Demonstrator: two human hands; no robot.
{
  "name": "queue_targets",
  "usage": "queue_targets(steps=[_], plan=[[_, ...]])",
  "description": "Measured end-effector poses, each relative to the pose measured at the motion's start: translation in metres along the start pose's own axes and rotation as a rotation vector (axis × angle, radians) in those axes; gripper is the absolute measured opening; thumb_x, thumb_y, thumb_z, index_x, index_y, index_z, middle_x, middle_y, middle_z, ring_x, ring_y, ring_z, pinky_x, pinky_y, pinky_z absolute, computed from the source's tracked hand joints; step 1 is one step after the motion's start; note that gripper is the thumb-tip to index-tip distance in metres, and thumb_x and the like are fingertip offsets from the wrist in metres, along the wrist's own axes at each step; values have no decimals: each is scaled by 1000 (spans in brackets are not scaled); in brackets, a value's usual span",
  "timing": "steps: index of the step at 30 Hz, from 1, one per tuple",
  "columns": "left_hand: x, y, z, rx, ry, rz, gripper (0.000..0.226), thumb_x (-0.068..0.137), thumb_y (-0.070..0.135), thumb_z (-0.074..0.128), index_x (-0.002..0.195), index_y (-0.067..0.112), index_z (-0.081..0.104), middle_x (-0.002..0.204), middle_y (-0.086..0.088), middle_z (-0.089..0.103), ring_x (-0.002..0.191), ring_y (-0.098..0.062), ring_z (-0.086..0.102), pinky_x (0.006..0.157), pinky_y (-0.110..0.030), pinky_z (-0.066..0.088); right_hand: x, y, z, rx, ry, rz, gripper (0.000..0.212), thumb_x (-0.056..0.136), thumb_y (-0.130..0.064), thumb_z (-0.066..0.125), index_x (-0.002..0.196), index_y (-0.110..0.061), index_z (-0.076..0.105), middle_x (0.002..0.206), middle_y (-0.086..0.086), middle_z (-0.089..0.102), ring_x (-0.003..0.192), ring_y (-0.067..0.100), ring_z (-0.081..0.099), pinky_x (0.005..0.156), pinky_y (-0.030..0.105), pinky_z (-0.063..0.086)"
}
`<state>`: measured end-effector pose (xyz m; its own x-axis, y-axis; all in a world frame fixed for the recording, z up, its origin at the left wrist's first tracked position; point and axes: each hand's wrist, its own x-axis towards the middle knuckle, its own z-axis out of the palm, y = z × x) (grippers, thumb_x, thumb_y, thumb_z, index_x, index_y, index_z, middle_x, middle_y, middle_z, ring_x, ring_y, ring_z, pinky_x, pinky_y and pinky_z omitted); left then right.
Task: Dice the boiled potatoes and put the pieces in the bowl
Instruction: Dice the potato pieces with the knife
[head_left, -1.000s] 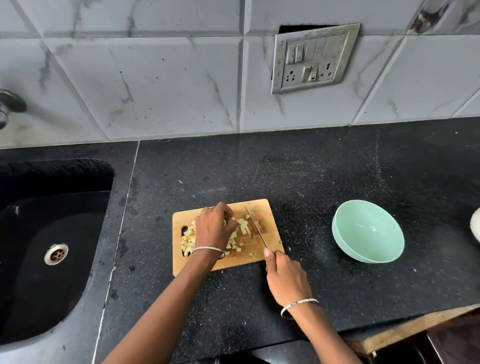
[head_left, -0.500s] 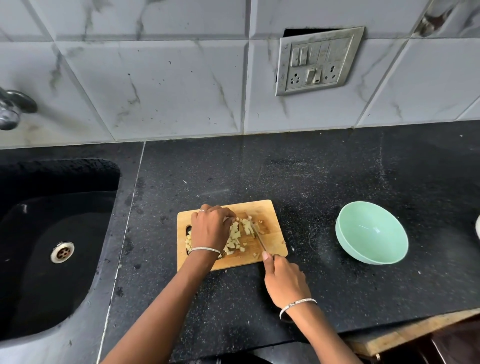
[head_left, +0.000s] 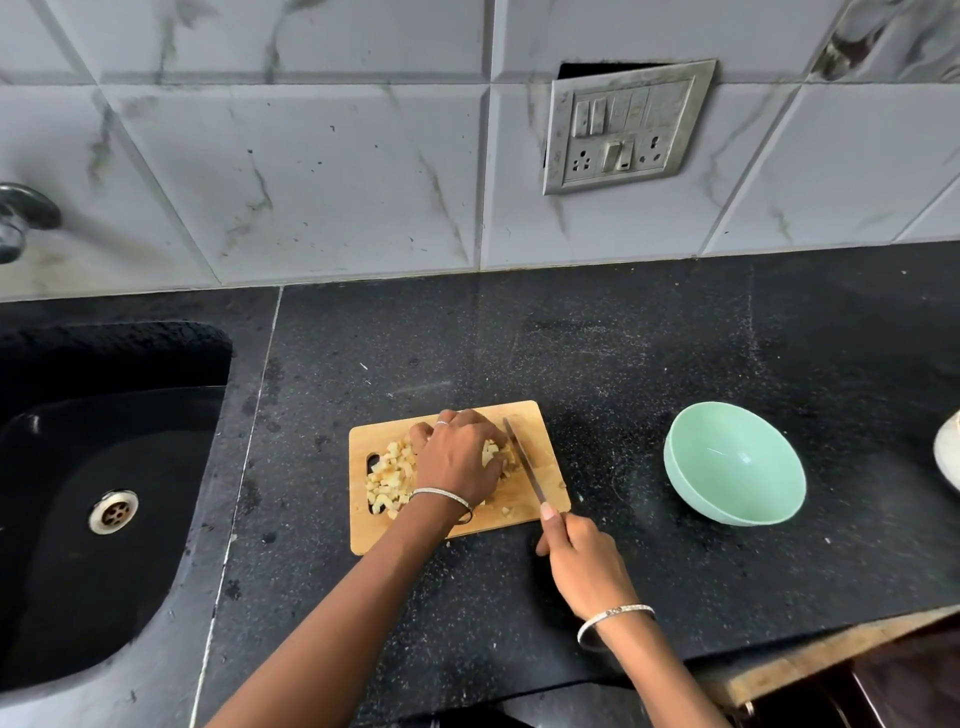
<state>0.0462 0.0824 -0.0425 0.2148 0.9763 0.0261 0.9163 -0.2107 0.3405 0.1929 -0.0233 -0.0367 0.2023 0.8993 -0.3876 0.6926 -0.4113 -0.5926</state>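
Two hands work over the chopping board (head_left: 540, 499). The left hand (head_left: 460, 460) lies palm down with fingers curled over a pile of potato pieces (head_left: 390, 475), pinning the part still to be cut; whether it clamps one larger piece cannot be told, since the hand covers it. The right hand (head_left: 584, 564) is closed around the handle of a knife (head_left: 524, 462), forefinger extended toward the blade. The blade runs along the right side of the left hand, just beside the knuckles, its edge down at the board.

Diced potato lies in a loose heap on the left half of the board, with a few stray cubes near the right and front edges. The green bowl (head_left: 691, 483) stands on the dark surface (head_left: 623, 353) to the right of the board, apart from it, and holds no pieces. Judgement: dicing is in progress; transfer has not begun.

Hazards from this position:
- Blade close to the left fingers. Boiled potato is soft and slippery; a piece that squashes or slides can bring the edge onto a fingertip.
- Board unsecured on a smooth surface. Downward pressure near its right edge may shift it.
- Stray cubes near the edges may fall onto the surface during further cuts or when pieces are carried across the gap to the bowl.
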Motion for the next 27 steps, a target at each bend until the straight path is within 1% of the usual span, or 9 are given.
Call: queue_targets(steps=[3, 5, 10, 13, 17, 19, 21, 24, 27], plan=[[-3, 2, 5, 6, 7, -46, 19, 83, 39, 64, 100, 37, 71, 119, 16, 58, 114, -14, 45, 81, -37, 23, -3, 1, 11, -30, -8, -17, 53, 104, -48, 26, 88, -15, 64, 87, 4, 66, 95, 31, 61, 81, 38, 45], [-4, 3, 7, -17, 13, -76, 18, 83, 39, 63, 98, 37, 72, 118, 16, 58, 114, -14, 44, 82, -37, 24, -2, 3, 16, -60, 2, -21, 53, 103, -49, 23, 92, -15, 63, 93, 8, 68, 97, 32, 62, 79, 38, 45], [-1, 4, 8, -53, 9, -114, 14, 81, 37, 66, 92, 36, 74, 118, 17, 58, 112, -14, 44, 82, -37, 23, -4, 1, 24, -128, 51, -14, 53, 102, -52, 17, 100, -18, 58, 98, 10, 66, 99, 36, 62, 77, 41, 46], [0, 5, 8, -72, 13, -141, 11, 79, 35, 68, 87, 35, 74, 116, 17, 59, 111, -13, 45, 82, -37, 23, -9, -5, 28, -170, 96, 0, 47, 103, -49, 19, 106, -18, 55, 103, 13, 66, 101, 39, 62, 74, 41, 44], [3, 7, 7, -72, 7, -183, 9, 75, 32, 70, 83, 34, 74, 114, 17, 60, 110, -14, 45, 79, -36, 20, -11, -12, 32, -277, 125, 6, 42, 104, -47, 21, 108, -17, 51, 107, 13, 67, 102, 38, 64, 67, 38, 38], [5, 7, 7, -65, 0, -190, 9, 74, 32, 71, 82, 34, 74, 113, 18, 61, 109, -14, 44, 79, -36, 21, -10, -14, 34, -308, 119, 18, 42, 104, -46, 22, 109, -17, 51, 108, 12, 67, 103, 37, 64, 66, 37, 39], [6, 8, 7, -71, -6, -198, 9, 73, 33, 72, 82, 34, 74, 113, 18, 60, 109, -14, 44, 79, -36, 21, -6, -16, 35, -317, 103, 50, 43, 104, -46, 22, 110, -16, 53, 110, 13, 67, 104, 37, 64, 68, 38, 41], [7, 7, 8, -75, -10, -206, 9, 73, 34, 73, 82, 35, 73, 113, 19, 60, 111, -14, 43, 79, -37, 21, -1, -19, 32, -296, 78, 75, 46, 104, -47, 24, 111, -14, 56, 112, 14, 66, 106, 39, 62, 71, 38, 41], [7, 7, 7, -82, 1, -216, 6, 73, 37, 75, 79, 35, 73, 113, 18, 61, 113, -15, 43, 80, -38, 22, 4, -16, 27, -165, 7, 66, 48, 104, -47, 25, 108, -13, 59, 110, 17, 65, 106, 40, 60, 79, 41, 44]])
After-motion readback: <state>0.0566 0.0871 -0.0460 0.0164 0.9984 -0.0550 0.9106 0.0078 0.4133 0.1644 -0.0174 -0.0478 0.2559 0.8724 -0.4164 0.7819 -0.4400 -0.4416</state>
